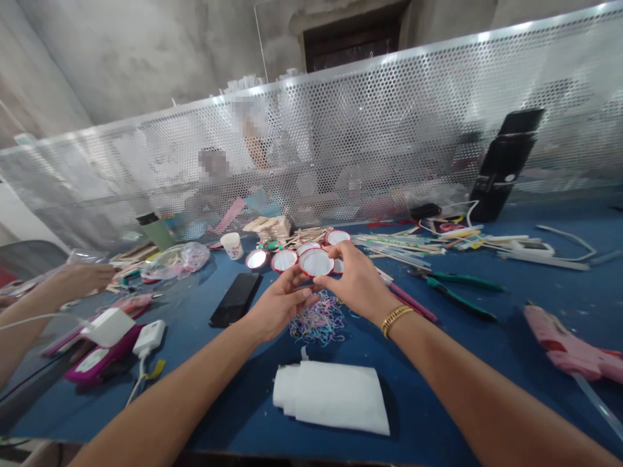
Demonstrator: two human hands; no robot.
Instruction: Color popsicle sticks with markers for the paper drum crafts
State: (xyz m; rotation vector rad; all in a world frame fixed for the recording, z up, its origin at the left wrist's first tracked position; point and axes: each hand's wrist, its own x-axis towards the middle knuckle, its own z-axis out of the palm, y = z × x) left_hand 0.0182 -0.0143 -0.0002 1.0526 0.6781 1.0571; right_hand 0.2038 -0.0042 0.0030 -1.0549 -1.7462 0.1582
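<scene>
Pinching one round red-rimmed disc (pixel 316 263) together, the left hand (pixel 278 305) and right hand (pixel 357 280) hover above open bench (pixel 462 363).

- Both hands hold one round white disc with a red rim (pixel 316 263) above the blue table (pixel 438 389): the left hand (pixel 280 305) pinches its near edge, the right hand (pixel 357 279) its right side.
- More red-rimmed discs (pixel 283 260) lie just behind it.
- A heap of coloured rubber bands (pixel 318 321) lies under the hands.
- A black phone (pixel 236 298) lies left of the left hand.
- A folded white cloth (pixel 333 395) lies nearer.
- Green-handled pliers (pixel 455 288) and a pink glue gun (pixel 569 347) lie on the right.
- Another person's hand (pixel 80 279) rests at the left edge.
</scene>
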